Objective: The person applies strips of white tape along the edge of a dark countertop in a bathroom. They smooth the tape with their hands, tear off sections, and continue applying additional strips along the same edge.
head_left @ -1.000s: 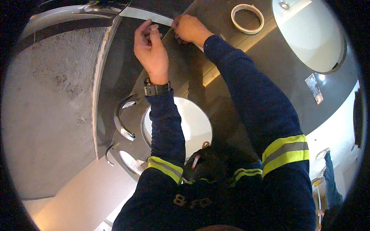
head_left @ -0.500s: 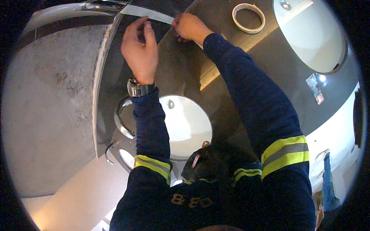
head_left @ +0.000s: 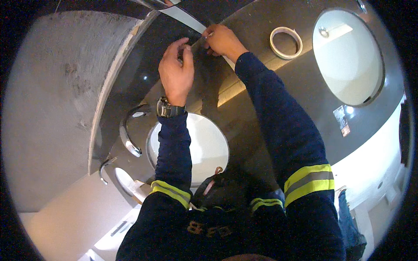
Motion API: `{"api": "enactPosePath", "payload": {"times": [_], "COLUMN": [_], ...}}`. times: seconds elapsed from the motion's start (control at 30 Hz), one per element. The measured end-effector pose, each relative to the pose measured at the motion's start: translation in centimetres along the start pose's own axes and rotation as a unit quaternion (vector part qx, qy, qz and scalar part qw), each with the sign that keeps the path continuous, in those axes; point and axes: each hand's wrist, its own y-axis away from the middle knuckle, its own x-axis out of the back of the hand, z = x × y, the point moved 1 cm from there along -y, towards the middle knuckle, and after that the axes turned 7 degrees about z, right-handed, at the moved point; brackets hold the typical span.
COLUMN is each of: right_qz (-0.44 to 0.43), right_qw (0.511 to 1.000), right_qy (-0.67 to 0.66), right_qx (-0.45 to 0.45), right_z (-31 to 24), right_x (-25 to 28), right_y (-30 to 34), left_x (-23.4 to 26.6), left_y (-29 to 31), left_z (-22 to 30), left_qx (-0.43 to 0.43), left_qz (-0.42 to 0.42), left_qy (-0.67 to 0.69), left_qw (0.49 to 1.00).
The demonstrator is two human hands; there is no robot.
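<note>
A pale strip of tape point(head_left: 186, 18) runs slantwise over the dark countertop point(head_left: 257, 102) at the far side. My right hand point(head_left: 223, 41) is closed, its thumb and fingers pinching the strip, whose other part shows below the hand, beside my wrist. Just left of it, my left hand point(head_left: 176, 76) hovers over the counter, thumb and fingers apart and curved, with nothing seen in it. Its fingertips are a little away from the strip. On that wrist sits a dark watch point(head_left: 170, 108). To the right of my right hand lies a roll of masking tape point(head_left: 273, 43).
One round white basin point(head_left: 209, 141) lies under my left forearm, another point(head_left: 348, 56) at the far right. A chrome faucet point(head_left: 126, 132) curves up beside the near basin. Left of the counter rises a grey wall point(head_left: 52, 95). A small flat packet point(head_left: 341, 121) lies near the right edge.
The whole view has shifted, so the counter and basins sit differently in it. My left fingertips, formerly at the strip, are now slightly away from it. My right hand keeps its pinch.
</note>
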Motion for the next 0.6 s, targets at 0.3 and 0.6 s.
{"api": "enactPosePath", "payload": {"times": [0.3,0.6], "right_qz": [0.026,-0.065], "right_qw": [0.998,0.975], "right_qy": [-0.055,-0.136], "right_qx": [-0.03,-0.161], "right_z": [0.7,-0.4], "right_x": [-0.8,1.2], "right_y": [0.2,0.6], "left_x": [0.0,-1.1], "left_y": [1.3,1.0], "left_z": [-0.1,-0.5], "left_qx": [-0.016,-0.01], "left_qz": [-0.005,-0.034], "left_qy": [-0.013,-0.031], "left_qw": [1.0,0.999]}}
